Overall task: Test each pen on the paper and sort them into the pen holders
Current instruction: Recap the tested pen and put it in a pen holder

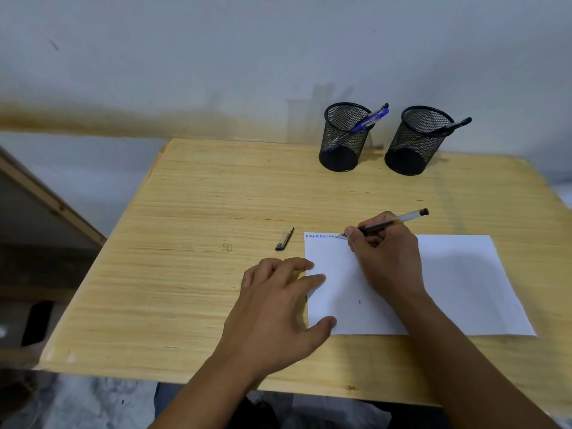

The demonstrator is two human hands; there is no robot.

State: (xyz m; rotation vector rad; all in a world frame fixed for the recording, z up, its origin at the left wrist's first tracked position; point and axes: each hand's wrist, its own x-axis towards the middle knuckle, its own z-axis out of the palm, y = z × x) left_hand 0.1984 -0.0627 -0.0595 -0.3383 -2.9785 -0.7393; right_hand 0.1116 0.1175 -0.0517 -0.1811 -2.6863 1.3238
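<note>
My right hand (387, 258) grips a clear-barrelled pen (402, 220) with a dark end, its tip touching the top left corner of the white paper (464, 283), beside a short row of scribbles. My left hand (278, 308) lies flat, fingers spread, pressing the paper's left edge. The pen's black cap (284, 239) lies on the table left of the paper. Two black mesh pen holders stand at the back: the left holder (343, 137) has blue pens leaning in it, the right holder (416, 140) has a black pen.
The light wooden table (201, 274) stands against a pale wall. A small ink mark (227, 247) sits on the wood left of the cap. A wooden frame (52, 205) leans at the far left, beyond the table's edge.
</note>
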